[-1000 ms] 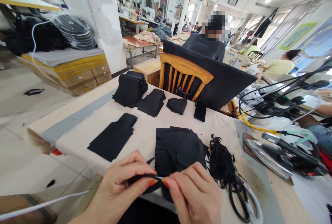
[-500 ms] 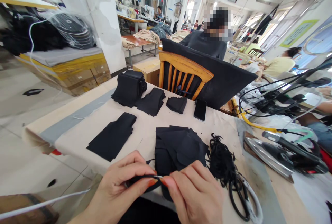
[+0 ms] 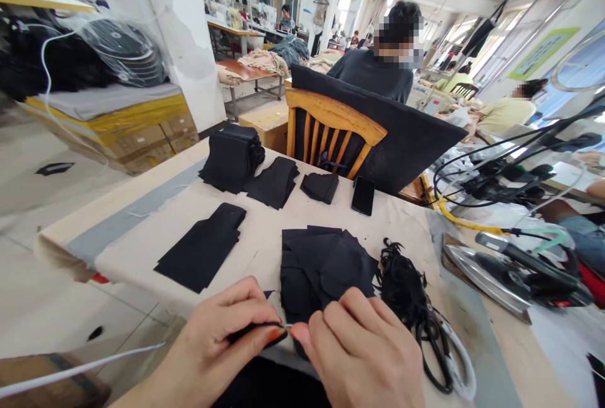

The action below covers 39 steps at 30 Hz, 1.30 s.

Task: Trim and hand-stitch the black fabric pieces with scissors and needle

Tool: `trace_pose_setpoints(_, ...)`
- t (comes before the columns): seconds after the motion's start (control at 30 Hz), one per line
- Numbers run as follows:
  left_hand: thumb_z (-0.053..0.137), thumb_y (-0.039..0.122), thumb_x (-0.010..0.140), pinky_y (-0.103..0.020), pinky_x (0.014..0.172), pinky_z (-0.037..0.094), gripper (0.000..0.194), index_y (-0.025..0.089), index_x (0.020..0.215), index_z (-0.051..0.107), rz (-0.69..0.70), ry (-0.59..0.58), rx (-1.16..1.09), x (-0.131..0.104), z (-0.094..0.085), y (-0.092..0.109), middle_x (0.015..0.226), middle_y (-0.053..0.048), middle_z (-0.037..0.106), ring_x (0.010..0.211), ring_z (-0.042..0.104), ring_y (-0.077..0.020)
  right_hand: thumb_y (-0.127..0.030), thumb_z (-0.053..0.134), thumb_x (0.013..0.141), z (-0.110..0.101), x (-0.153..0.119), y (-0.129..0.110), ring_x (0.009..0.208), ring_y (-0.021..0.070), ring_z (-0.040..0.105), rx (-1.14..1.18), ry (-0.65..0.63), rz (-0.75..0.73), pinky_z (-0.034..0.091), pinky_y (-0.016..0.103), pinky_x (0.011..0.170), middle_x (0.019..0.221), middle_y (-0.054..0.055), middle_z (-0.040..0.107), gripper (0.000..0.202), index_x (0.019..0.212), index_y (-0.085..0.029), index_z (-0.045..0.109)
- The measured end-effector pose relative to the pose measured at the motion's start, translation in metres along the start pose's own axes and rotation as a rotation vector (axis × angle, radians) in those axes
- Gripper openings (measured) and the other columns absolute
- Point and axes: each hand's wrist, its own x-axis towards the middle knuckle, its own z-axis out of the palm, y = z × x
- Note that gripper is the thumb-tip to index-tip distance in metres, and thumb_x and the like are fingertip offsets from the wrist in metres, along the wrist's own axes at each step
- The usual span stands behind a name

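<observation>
Closest to the body, the left hand [image 3: 227, 335] pinches a narrow black fabric piece [image 3: 253, 331] between thumb and forefinger. The piece's long side runs roughly crosswise, pointing from the left palm toward the right hand [image 3: 363, 348]. A slim metal sliver [image 3: 287, 325] bridges the small gap between the two sets of fingertips, almost in line with the fabric; its right end goes in at the right thumb and forefinger, which are pressed together on it. What kind of tool it is cannot be told. The fabric lies directly left of the right hand's grip, and the left hand is the nearer to it.

Just beyond the knuckles, a fanned pile of black cut pieces [image 3: 326, 266] rests on the cloth-covered table [image 3: 265, 228], partly hidden by the right hand. To its right are a tangle of black strips [image 3: 401, 282] and looped scissor handles [image 3: 463, 367], then an iron [image 3: 494, 279] on a board. Left of the pile lies a flat black stack [image 3: 201, 247]. Farther back stand a tall black stack [image 3: 231, 159], two lower stacks [image 3: 274, 182] and a smartphone [image 3: 363, 196]. Past the edge are a wooden chair [image 3: 335, 118] and a seated person in a dark top [image 3: 373, 74].
</observation>
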Motion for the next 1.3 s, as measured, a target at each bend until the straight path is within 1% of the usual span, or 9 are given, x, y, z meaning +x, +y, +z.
trace_pose_setpoints(0.2,0.055,0.024,0.089,-0.021,0.060,0.045,0.021,0.023,0.073,0.069,-0.027,-0.023,-0.077,0.003,-0.003,0.001,0.072,0.002,0.058,0.065,0.058,-0.0129,-0.025,0.052,0.093,0.015,-0.015,0.002,0.053,0.0130,0.043,0.252,-0.084,0.146,0.026,0.029,0.053,0.052,-0.001,0.050,0.037,0.056,-0.019,0.052)
trace_pose_setpoints(0.3,0.057,0.022,0.087,-0.021,0.059,0.044,0.019,0.024,0.073,0.070,-0.016,0.042,-0.099,0.004,-0.001,-0.001,0.071,0.001,0.058,0.064,0.057,-0.0128,-0.026,0.045,0.095,0.036,-0.032,-0.010,0.054,0.0118,0.045,0.613,-0.109,0.452,0.030,0.026,0.054,0.054,0.000,0.051,0.040,0.057,-0.018,0.054)
trace_pose_setpoints(0.5,0.059,0.020,0.084,-0.020,0.055,0.043,0.020,0.023,0.067,0.069,-0.016,0.118,-0.171,0.006,0.007,-0.003,0.066,0.002,0.056,0.059,0.056,-0.0121,-0.076,0.042,0.078,0.074,-0.051,-0.044,0.035,0.0071,0.026,1.615,-0.300,1.166,0.023,0.022,0.039,0.039,-0.008,0.028,0.061,0.050,-0.022,0.042)
trace_pose_setpoints(0.6,0.058,0.021,0.085,-0.020,0.055,0.043,0.022,0.023,0.066,0.069,-0.025,0.101,-0.171,0.006,0.006,-0.002,0.066,0.002,0.056,0.060,0.056,-0.0121,-0.066,0.042,0.086,0.067,-0.047,-0.037,0.040,0.0085,0.034,1.403,-0.280,1.021,0.026,0.022,0.043,0.043,-0.005,0.036,0.057,0.052,-0.020,0.046)
trace_pose_setpoints(0.73,0.057,0.023,0.086,-0.021,0.057,0.042,0.019,0.024,0.073,0.071,-0.047,0.022,-0.101,0.005,0.002,-0.002,0.069,0.002,0.057,0.062,0.057,-0.0127,-0.028,0.044,0.096,0.038,-0.032,-0.010,0.054,0.0117,0.045,0.577,-0.088,0.444,0.031,0.027,0.056,0.054,0.000,0.050,0.042,0.056,-0.018,0.052)
trace_pose_setpoints(0.87,0.053,0.025,0.089,-0.022,0.058,0.042,0.023,0.023,0.073,0.070,-0.033,-0.044,-0.005,0.009,-0.002,-0.003,0.070,0.001,0.057,0.063,0.058,-0.0133,-0.025,0.052,0.093,0.025,-0.024,0.001,0.054,0.0133,0.045,0.117,-0.037,0.173,0.028,0.029,0.055,0.052,0.000,0.050,0.039,0.055,-0.018,0.050)
trace_pose_setpoints(0.97,0.055,0.026,0.087,-0.022,0.057,0.043,0.024,0.022,0.069,0.070,-0.046,-0.062,-0.027,0.013,-0.002,-0.002,0.068,0.001,0.057,0.062,0.058,-0.0137,-0.031,0.046,0.096,0.038,-0.029,-0.009,0.055,0.0132,0.047,0.371,-0.060,0.382,0.030,0.027,0.054,0.054,0.001,0.052,0.042,0.056,-0.018,0.052)
trace_pose_setpoints(1.17,0.050,0.029,0.089,-0.021,0.058,0.043,0.033,0.025,0.063,0.069,-0.026,0.072,-0.065,0.008,0.012,-0.007,0.065,0.001,0.060,0.060,0.058,-0.0138,-0.072,0.049,0.080,0.083,-0.055,-0.047,0.035,0.0068,0.027,1.519,-0.137,1.203,0.021,0.021,0.038,0.039,-0.007,0.033,0.059,0.051,-0.020,0.050)
trace_pose_setpoints(1.3,0.054,0.028,0.086,-0.021,0.056,0.042,0.026,0.026,0.065,0.069,0.005,0.181,-0.057,0.003,0.020,-0.009,0.061,0.001,0.060,0.057,0.055,-0.0140,-0.065,0.058,0.078,0.080,-0.057,-0.046,0.040,0.0070,0.030,1.524,-0.056,1.225,0.023,0.022,0.042,0.044,-0.006,0.037,0.053,0.052,-0.019,0.053)
